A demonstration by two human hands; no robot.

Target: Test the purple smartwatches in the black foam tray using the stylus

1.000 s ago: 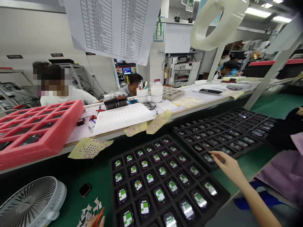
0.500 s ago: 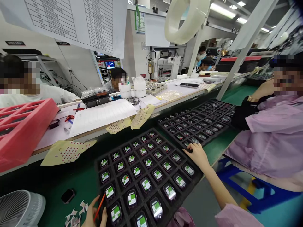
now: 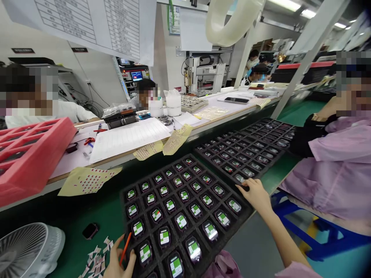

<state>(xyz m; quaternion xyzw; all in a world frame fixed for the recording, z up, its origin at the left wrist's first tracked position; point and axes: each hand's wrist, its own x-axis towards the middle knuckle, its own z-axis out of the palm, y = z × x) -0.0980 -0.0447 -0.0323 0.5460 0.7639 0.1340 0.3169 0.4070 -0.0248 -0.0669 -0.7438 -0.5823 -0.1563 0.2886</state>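
An orange pen (image 3: 125,248) is held in the left hand (image 3: 118,260), its fingers closed around it, at the lower middle of the frame. The right hand (image 3: 256,197) is laid over the near corner of the farther black tray (image 3: 232,133), and whether the dark item under its fingers is gripped cannot be told. Rows of smartwatches (image 3: 164,237) are seated in that tray and in the nearer black tray (image 3: 153,172), on a green mat (image 3: 72,208). A loose black watch (image 3: 90,231) and paper scraps (image 3: 97,259) are lying at the lower left, beside a white fan (image 3: 26,251). A pink foam tray (image 3: 37,154) is placed at the left edge. A co-worker's lilac sleeve (image 3: 327,150) is seen at the right.
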